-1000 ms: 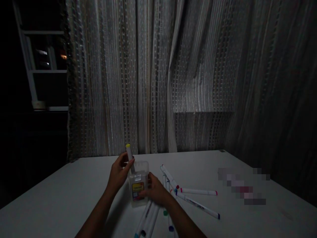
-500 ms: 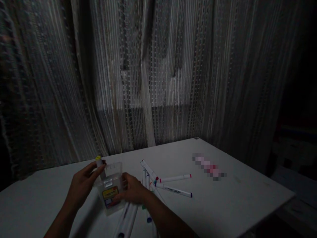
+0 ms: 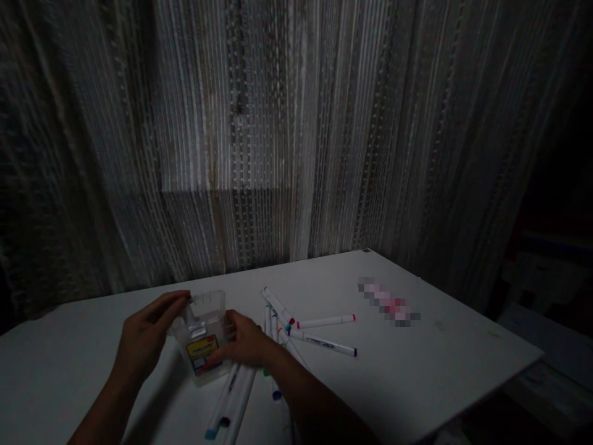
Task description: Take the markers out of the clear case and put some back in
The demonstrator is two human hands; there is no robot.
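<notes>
1. The clear plastic box (image 3: 198, 334) stands, as it seems to us, on the white surface (image 3: 417, 383); we give the other places from this box.

2. Our right hand (image 3: 245, 339) grasps the box at its right wall: the fingers go around this side, and the thumb lies across the front, over the edge of the label (image 3: 202, 349).

3. Our left hand (image 3: 151, 327) has its fingers at the upper left rim of the box. Whether they pinch something there we cannot tell, because the hand hides it and the light is weak.

4. We judge the box to be light and rather stiff, with smooth walls which may slip a little or flex under a strong squeeze. A good hold is low, on two opposite walls. We would not pull on the raised panel (image 3: 208, 303) at the back of the box, which looks thin.

5. White markers lie loosely to the right of the box. The light-blue-ended marker (image 3: 224, 402) is in front of it; the red-ended marker (image 3: 325, 321) and the dark-blue-ended marker (image 3: 322, 342) are well apart from it. We expect them slim, hard, light and ready to roll, so mid-barrel is best to take.
</notes>
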